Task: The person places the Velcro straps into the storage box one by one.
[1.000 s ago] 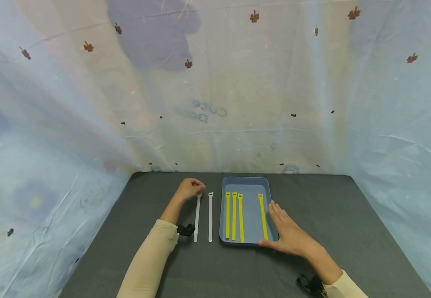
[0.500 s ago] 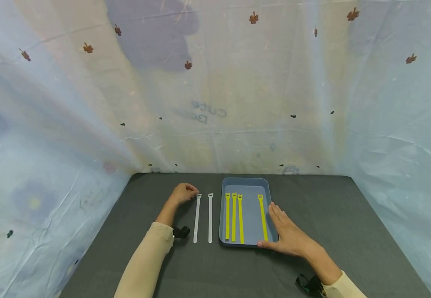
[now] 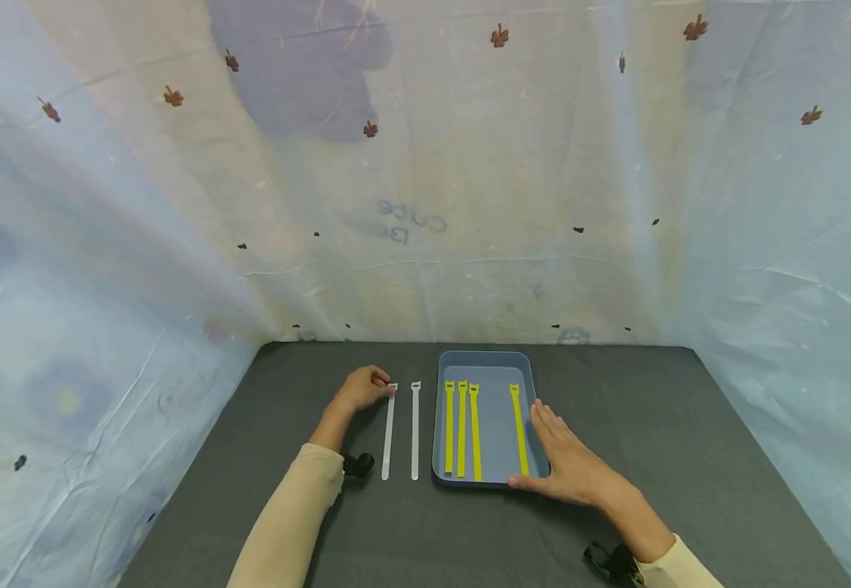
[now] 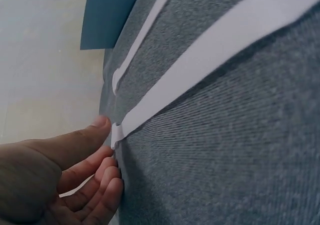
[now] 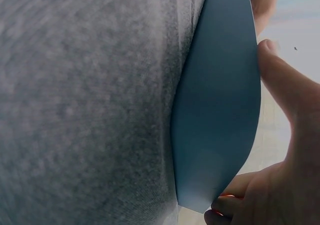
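Two white cable straps with slotted heads lie lengthwise on the dark cloth; one is the left strap (image 3: 389, 437), the other the right strap (image 3: 415, 433). My left hand (image 3: 364, 386) is at the far end of the left strap. In the left wrist view, its thumb and fingertips are beside the strap's head (image 4: 116, 135), with no firm pinch visible. My right hand (image 3: 572, 465) rests at the near right corner of the blue-grey tray (image 3: 499, 420), fingers along its side and thumb at the front rim. Several yellow cable straps (image 3: 462, 433) lie in the tray.
The dark cloth (image 3: 433, 539) covers the table. Behind and at both sides hang pale printed sheets (image 3: 425, 180). A black wrist camera (image 3: 358, 465) sits on my left wrist, close to the left white strap.
My left hand drew back left off the head of the left white strap, then came slightly back toward it. My right hand, the tray and the yellow straps have stayed put.
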A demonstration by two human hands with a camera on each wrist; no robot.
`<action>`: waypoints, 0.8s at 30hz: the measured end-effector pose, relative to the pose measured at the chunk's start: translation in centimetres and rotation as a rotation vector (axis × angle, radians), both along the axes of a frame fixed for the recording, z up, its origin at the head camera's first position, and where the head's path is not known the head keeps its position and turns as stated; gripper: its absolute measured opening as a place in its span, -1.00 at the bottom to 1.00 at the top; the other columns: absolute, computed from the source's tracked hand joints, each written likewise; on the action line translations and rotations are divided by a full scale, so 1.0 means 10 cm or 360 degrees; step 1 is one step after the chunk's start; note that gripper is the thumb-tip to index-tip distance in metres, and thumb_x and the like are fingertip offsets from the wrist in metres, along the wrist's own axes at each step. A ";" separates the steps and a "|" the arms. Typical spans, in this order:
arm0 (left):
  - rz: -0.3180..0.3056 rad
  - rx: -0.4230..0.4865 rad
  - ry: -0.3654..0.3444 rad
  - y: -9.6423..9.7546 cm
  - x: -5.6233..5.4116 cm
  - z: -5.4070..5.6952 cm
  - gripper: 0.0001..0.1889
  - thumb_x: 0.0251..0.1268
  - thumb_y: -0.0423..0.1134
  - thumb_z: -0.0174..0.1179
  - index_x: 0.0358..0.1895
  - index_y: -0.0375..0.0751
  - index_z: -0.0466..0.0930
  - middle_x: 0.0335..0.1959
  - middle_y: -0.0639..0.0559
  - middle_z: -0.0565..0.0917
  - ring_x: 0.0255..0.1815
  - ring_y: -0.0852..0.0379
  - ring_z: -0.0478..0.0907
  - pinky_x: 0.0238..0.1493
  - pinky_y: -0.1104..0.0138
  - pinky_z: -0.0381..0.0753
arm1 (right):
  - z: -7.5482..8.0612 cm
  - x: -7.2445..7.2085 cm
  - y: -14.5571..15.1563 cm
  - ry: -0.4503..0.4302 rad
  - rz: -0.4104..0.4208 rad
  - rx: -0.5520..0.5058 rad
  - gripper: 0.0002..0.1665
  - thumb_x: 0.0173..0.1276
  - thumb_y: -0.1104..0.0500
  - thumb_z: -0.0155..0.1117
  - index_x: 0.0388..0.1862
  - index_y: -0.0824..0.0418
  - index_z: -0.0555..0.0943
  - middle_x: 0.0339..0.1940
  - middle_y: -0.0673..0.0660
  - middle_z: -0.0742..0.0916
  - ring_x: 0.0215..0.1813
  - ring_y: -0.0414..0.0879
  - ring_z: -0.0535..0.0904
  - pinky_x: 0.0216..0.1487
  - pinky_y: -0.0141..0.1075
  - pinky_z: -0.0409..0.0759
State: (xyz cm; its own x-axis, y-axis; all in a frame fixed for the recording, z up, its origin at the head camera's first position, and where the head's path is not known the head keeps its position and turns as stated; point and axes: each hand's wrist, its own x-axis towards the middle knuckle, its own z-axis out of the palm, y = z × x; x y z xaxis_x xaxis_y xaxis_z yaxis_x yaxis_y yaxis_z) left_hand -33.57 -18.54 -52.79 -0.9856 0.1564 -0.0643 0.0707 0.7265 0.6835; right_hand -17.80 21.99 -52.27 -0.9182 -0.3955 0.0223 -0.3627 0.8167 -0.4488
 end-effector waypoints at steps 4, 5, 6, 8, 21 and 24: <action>0.0010 -0.0003 0.0046 0.03 0.03 0.01 -0.68 0.31 -0.31 0.54 -0.01 -0.39 0.69 -0.18 -0.14 0.69 -0.17 -0.02 0.62 -0.12 0.18 0.67 | 0.00 0.00 0.00 -0.0003 -0.0003 0.0000 0.59 0.23 -0.55 0.47 0.75 0.47 -0.04 0.78 0.42 0.04 0.77 0.35 -0.04 0.71 0.27 0.04; 0.0016 -0.0004 0.0054 0.04 0.03 0.01 -0.68 0.29 -0.33 0.55 -0.01 -0.40 0.68 -0.20 -0.14 0.68 -0.19 -0.01 0.61 -0.13 0.19 0.66 | 0.01 0.00 0.00 -0.0001 -0.0002 -0.0002 0.59 0.23 -0.55 0.47 0.75 0.47 -0.04 0.78 0.42 0.04 0.77 0.36 -0.04 0.71 0.27 0.04; 0.0024 -0.0001 0.0053 0.04 0.04 0.02 -0.68 0.28 -0.34 0.56 -0.02 -0.39 0.68 -0.21 -0.13 0.67 -0.19 0.00 0.60 -0.14 0.20 0.65 | 0.01 0.00 0.00 -0.0001 -0.0001 -0.0005 0.59 0.23 -0.55 0.47 0.75 0.47 -0.04 0.78 0.42 0.04 0.77 0.36 -0.04 0.71 0.27 0.04; 0.0035 -0.0010 0.0061 0.05 0.04 0.01 -0.68 0.26 -0.35 0.57 -0.02 -0.40 0.68 -0.22 -0.12 0.66 -0.21 0.01 0.58 -0.14 0.19 0.64 | 0.01 0.00 0.00 0.0001 0.0002 -0.0011 0.59 0.22 -0.55 0.47 0.74 0.48 -0.04 0.78 0.43 0.04 0.77 0.36 -0.04 0.71 0.27 0.04; 0.0074 -0.0011 0.0044 0.07 0.04 -0.04 -0.69 0.29 -0.34 0.56 -0.03 -0.34 0.64 -0.19 -0.11 0.62 -0.18 -0.01 0.56 -0.05 0.10 0.62 | 0.00 0.00 0.01 0.0001 0.0005 -0.0011 0.60 0.22 -0.58 0.45 0.74 0.48 -0.04 0.78 0.43 0.04 0.77 0.35 -0.04 0.71 0.27 0.05; 0.0066 0.0013 0.0073 0.07 0.04 -0.05 -0.69 0.28 -0.37 0.56 -0.04 -0.33 0.62 -0.20 -0.11 0.62 -0.17 -0.03 0.55 -0.04 0.07 0.60 | 0.00 0.00 0.01 0.0005 0.0007 -0.0011 0.62 0.21 -0.61 0.41 0.74 0.48 -0.04 0.78 0.43 0.04 0.77 0.35 -0.04 0.70 0.27 0.06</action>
